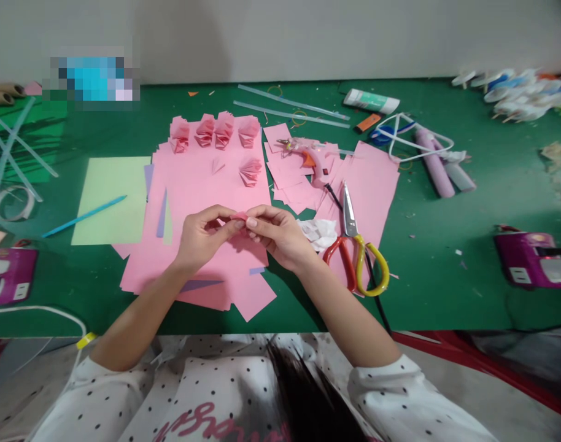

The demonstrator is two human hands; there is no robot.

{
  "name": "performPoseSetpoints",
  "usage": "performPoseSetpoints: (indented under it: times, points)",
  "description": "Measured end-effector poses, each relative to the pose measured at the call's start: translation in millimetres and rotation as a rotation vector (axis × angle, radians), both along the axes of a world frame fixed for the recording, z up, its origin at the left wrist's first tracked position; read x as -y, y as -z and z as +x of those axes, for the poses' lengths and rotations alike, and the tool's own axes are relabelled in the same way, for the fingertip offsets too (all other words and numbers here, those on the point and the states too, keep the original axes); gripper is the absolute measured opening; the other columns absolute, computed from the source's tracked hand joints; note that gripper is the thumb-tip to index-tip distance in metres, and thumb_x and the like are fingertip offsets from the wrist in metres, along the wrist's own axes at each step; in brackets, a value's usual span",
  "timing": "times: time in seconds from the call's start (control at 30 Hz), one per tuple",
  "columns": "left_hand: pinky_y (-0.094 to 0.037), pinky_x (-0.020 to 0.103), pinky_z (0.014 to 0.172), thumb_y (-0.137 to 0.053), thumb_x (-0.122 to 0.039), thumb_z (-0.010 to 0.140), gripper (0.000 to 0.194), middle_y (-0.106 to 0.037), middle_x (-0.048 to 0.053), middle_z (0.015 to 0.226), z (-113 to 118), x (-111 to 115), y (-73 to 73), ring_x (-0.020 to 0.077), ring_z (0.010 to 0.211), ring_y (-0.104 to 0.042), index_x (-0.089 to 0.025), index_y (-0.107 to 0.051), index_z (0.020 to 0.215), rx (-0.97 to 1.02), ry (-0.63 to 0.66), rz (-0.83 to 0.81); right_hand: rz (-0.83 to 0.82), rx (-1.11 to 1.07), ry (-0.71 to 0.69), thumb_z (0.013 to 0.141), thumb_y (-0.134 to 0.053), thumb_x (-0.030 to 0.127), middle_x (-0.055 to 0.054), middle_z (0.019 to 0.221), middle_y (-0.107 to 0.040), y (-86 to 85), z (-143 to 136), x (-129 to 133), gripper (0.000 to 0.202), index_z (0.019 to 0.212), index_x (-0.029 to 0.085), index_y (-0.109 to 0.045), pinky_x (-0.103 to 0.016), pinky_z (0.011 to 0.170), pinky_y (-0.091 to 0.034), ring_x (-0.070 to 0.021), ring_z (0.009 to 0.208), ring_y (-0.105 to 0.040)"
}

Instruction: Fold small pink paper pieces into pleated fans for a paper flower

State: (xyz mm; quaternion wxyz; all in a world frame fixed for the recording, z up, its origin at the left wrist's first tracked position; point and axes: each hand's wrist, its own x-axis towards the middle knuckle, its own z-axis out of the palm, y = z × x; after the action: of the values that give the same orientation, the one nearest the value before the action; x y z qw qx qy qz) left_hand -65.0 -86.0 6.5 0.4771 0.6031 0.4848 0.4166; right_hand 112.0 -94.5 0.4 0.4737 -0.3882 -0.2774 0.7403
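My left hand (207, 236) and my right hand (275, 233) meet over the stack of pink paper sheets (193, 184). Between their fingertips they pinch one small pink folded paper piece (239, 216), mostly hidden by the fingers. Past the hands, several pleated pink paper pieces (250, 172) stand on the stack, most of them in a row near its far edge. A small pink scrap (218, 165) lies among them. To the right of my right hand are a crumpled white tissue (318, 233) and scissors (349, 212) with red and yellow handles.
A pink glue gun (315, 161) rests on loose pink squares. Clear glue sticks (292, 113) lie at the back. On the left are a pale green sheet (110, 184), a blue pencil (85, 216) and a tape roll (13, 202). Purple devices (533, 258) sit at both sides.
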Motion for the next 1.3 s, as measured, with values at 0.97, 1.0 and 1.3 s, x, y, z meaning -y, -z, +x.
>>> performPoseSetpoints:
  times: [0.97, 1.0, 1.3]
  points:
    - [-0.056, 0.027, 0.073, -0.072, -0.03, 0.095, 0.013, -0.08, 0.003, 0.084, -1.4, -3.2, 7.0, 0.0132, 0.074, -0.069, -0.021, -0.08, 0.092, -0.246, 0.023, 0.565, 0.026, 0.004, -0.046, 0.071, -0.092, 0.044, 0.003, 0.069, -0.068, 0.5, 6.9, -2.3, 0.032, 0.082, 0.019, -0.075, -0.022, 0.062, -0.056, -0.0092, 0.063, -0.063]
    - [-0.056, 0.028, 0.074, -0.071, -0.029, 0.096, 0.012, -0.081, 0.003, 0.084, -1.5, -3.5, 7.4, 0.0131, 0.074, -0.069, -0.021, -0.079, 0.092, -0.259, 0.026, 0.613, 0.027, 0.004, -0.041, 0.07, -0.094, 0.043, 0.003, 0.069, -0.068, 0.6, 6.3, -2.1, 0.033, 0.082, 0.02, -0.074, -0.021, 0.063, -0.055, -0.0088, 0.063, -0.064]
    - [-0.054, 0.023, 0.068, -0.074, -0.026, 0.095, 0.007, -0.079, 0.001, 0.082, -0.2, -2.2, 5.8, 0.0109, 0.073, -0.069, -0.021, -0.078, 0.096, -0.19, 0.011, 0.589, 0.061, -0.003, -0.015, 0.065, -0.097, 0.045, 0.004, 0.071, -0.069, 0.7, 4.1, -1.3, 0.039, 0.083, 0.022, -0.072, -0.023, 0.064, -0.054, -0.0089, 0.065, -0.063]
